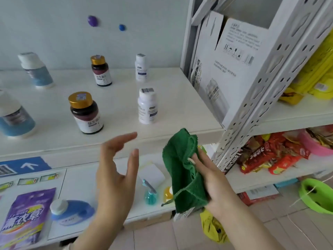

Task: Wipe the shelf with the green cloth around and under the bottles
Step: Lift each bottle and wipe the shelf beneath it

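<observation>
A white shelf (180, 98) carries several bottles in two rows. A dark bottle with a gold cap (86, 112) and a white bottle (147, 106) stand near the front edge. Behind them stand another gold-capped dark bottle (100, 70) and a small white bottle (141, 67). Two blue-and-white bottles (37, 70) (13, 116) stand at the left. My right hand (214, 179) holds a folded green cloth (182, 170) in the air below the shelf's front edge. My left hand (117, 168) hovers open beside it, holding nothing.
A white metal rack (266, 73) with a cardboard box (225, 65), yellow packs and red snack bags stands right of the shelf. A lower shelf holds a purple bag (27, 215), a blue jug (72, 212) and a small spray bottle (150, 193). A green bowl (317, 195) lies at the right.
</observation>
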Available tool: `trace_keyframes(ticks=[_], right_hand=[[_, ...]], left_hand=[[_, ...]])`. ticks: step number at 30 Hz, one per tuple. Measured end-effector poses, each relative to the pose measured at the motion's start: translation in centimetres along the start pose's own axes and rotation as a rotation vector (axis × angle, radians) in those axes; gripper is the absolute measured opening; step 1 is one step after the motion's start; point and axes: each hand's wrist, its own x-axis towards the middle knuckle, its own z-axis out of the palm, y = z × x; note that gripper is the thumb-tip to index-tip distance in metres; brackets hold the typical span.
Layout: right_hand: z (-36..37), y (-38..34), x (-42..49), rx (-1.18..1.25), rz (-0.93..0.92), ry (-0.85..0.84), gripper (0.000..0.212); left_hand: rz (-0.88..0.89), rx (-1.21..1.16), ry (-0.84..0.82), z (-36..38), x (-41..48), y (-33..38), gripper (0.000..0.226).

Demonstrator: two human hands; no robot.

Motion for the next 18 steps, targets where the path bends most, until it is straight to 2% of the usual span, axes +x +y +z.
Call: trace_keyframes(ticks=[1, 4, 6, 8, 10, 13, 15, 18], right_hand=[[0.4, 0.6, -0.4, 0.128, 0.063, -0.02, 0.022], [1.4, 2.1, -1.2, 0.26, 0.164, -0.101, 0.019], [1.5, 3.5, -1.2, 0.288, 0.22, -0.161, 0.038], [1.5, 4.8, -0.8, 0.285, 0.294, -0.204, 0.06], [1.5, 5.6, -0.4, 0.317, 0.379, -0.221, 0.077], [1.1, 6.3, -0.1, 0.254, 0.464, -0.174, 0.058], [0.8, 6.3, -0.1, 0.189, 0.47, -0.171, 0.064], [1.4, 5.8, -0.3, 0.021, 0.4, -0.247, 0.057]], left_hand=[[-0.081, -0.022, -0.018, 0.3, -1.6, -0.5, 0.021], [-0.448, -0.197, -0.167, 1.0, -4.2, -1.5, 0.033], [-0.656, -0.316, -0.293, 1.2, -4.7, -2.0, 0.036], [-0.762, -0.391, -0.314, 0.6, -4.7, -2.3, 0.039], [-0.804, -0.442, -0.266, -0.3, -4.4, -2.3, 0.041], [-0.718, -0.349, -0.205, -1.5, -4.0, -2.5, 0.022], [-0.67, -0.319, -0.189, -2.2, -3.6, -2.4, 0.012], [-0.612, -0.279, -0.201, -3.0, -3.3, -2.1, 0.016]])
